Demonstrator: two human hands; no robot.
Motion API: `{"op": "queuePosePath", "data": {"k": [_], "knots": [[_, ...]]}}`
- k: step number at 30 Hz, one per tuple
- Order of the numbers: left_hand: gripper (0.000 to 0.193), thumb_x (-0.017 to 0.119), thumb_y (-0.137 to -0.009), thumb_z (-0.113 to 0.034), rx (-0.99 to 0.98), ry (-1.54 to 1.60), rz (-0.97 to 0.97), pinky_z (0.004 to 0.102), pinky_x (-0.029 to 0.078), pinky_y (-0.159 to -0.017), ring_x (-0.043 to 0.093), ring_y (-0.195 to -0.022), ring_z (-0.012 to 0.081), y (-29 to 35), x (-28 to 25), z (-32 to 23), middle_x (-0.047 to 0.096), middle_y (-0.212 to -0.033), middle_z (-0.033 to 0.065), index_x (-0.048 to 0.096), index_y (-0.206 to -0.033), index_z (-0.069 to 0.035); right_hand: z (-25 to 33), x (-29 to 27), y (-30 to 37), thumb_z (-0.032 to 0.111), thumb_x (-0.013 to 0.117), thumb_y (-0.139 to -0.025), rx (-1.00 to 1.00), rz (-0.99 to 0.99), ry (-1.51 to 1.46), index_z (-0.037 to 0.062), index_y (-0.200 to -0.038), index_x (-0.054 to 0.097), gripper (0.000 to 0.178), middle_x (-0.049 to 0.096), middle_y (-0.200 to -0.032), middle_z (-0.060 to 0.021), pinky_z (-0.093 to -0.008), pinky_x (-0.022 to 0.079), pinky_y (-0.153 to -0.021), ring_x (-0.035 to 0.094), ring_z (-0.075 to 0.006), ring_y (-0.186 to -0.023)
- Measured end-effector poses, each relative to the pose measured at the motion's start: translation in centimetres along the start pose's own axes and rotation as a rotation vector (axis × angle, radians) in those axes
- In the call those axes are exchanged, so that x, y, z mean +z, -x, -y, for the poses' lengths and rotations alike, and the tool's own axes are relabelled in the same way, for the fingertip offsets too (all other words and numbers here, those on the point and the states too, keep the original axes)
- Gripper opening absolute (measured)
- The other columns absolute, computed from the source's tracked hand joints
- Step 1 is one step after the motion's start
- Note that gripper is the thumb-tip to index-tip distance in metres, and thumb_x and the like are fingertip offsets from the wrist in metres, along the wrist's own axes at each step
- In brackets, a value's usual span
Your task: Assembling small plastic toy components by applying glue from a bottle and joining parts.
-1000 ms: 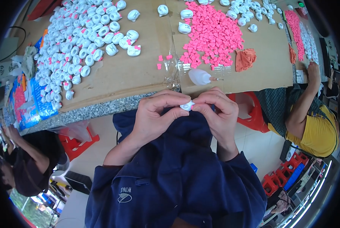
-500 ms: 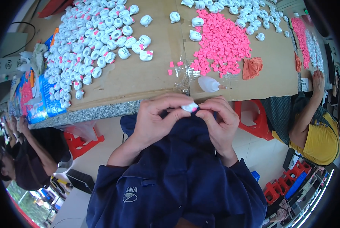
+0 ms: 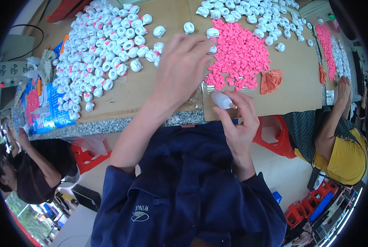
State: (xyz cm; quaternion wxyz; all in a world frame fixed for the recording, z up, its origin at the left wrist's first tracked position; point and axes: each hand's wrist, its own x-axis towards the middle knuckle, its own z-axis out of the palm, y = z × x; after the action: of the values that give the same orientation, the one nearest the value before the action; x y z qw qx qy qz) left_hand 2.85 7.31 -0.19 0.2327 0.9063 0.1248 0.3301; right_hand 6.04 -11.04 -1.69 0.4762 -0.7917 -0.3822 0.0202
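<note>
My left hand (image 3: pixel 184 68) is stretched out over the cardboard with its fingers apart. Its fingertips reach a small white cat-head-shaped piece (image 3: pixel 212 50) at the left edge of a pile of pink bow-shaped bits (image 3: pixel 239 55). Whether they touch the piece I cannot tell. Another white piece (image 3: pixel 212 33) sits just beyond. Near the table's front edge, my right hand (image 3: pixel 240 119) has thumb and fingers closed around the nozzle end of a white squeeze bottle (image 3: pixel 221 100), whose body tilts up to the left.
A large heap of white pieces with pink bows (image 3: pixel 110 53) covers the left side. More white pieces (image 3: pixel 249 14) lie at the back right. A crumpled orange cloth (image 3: pixel 270 81) lies right of the pink bits. Co-workers sit at left and right (image 3: pixel 344 152), near red stools (image 3: pixel 278 138).
Both hands have parted from the white piece they held together. My left hand has moved forward to the white pieces, and my right hand has taken hold of the squeeze bottle.
</note>
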Motion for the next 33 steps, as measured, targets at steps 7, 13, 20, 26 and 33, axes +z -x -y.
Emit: {"op": "queuePosePath", "data": {"k": [7, 13, 20, 26, 33], "knots": [[0.022, 0.062, -0.080, -0.007, -0.182, 0.378, 0.101, 0.0277, 0.046, -0.071, 0.056, -0.084, 0.0160, 0.0, -0.5, -0.9, 0.061, -0.097, 0.0081, 0.063, -0.102, -0.004, 0.1, -0.7, 0.9, 0.001, 0.061, -0.078, 0.124, -0.072, -0.365, -0.0011, -0.110, 0.049, 0.034, 0.057, -0.108, -0.0144, -0.0267, 0.044, -0.082, 0.056, -0.0179, -0.096], [0.022, 0.054, -0.088, -0.006, -0.858, 1.693, 0.111, 0.0257, 0.049, -0.075, 0.058, -0.091, 0.0142, 5.8, -3.5, -1.3, 0.059, -0.100, 0.0084, 0.052, -0.110, -0.001, 0.6, -2.2, 1.8, 0.013, 0.065, -0.081, 0.153, -0.007, -0.508, -0.0048, -0.111, 0.047, 0.039, 0.059, -0.098, -0.0156, -0.0264, 0.044, -0.080, 0.057, -0.0181, -0.090], [0.030, 0.052, -0.087, -0.002, -0.921, 1.604, -0.008, 0.0309, 0.045, -0.088, 0.056, -0.104, 0.0215, 8.5, -4.3, -1.9, 0.053, -0.120, 0.0145, 0.049, -0.117, -0.001, 1.7, -2.5, 1.0, 0.009, 0.078, -0.062, 0.121, -0.004, -0.446, -0.0053, -0.092, 0.064, 0.036, 0.058, -0.074, -0.0073, -0.0238, 0.039, -0.058, 0.049, -0.0142, -0.064], [0.028, 0.054, -0.086, -0.002, -0.940, 1.611, -0.002, 0.0309, 0.047, -0.088, 0.055, -0.103, 0.0171, 9.0, -4.3, -1.7, 0.057, -0.112, 0.0111, 0.053, -0.114, 0.001, 2.0, -2.1, 1.0, 0.011, 0.078, -0.060, 0.176, 0.091, -0.402, -0.0060, -0.089, 0.064, 0.037, 0.057, -0.066, -0.0062, -0.0245, 0.036, -0.054, 0.045, -0.0142, -0.059], [0.028, 0.054, -0.086, 0.000, -0.944, 1.592, 0.011, 0.0307, 0.047, -0.087, 0.055, -0.103, 0.0173, 9.1, -4.0, -1.7, 0.056, -0.113, 0.0111, 0.053, -0.114, 0.001, 2.2, -1.8, 0.7, 0.012, 0.077, -0.063, 0.137, 0.106, -0.365, -0.0056, -0.088, 0.065, 0.033, 0.061, -0.069, -0.0070, -0.0248, 0.036, -0.053, 0.046, -0.0142, -0.059]]}}
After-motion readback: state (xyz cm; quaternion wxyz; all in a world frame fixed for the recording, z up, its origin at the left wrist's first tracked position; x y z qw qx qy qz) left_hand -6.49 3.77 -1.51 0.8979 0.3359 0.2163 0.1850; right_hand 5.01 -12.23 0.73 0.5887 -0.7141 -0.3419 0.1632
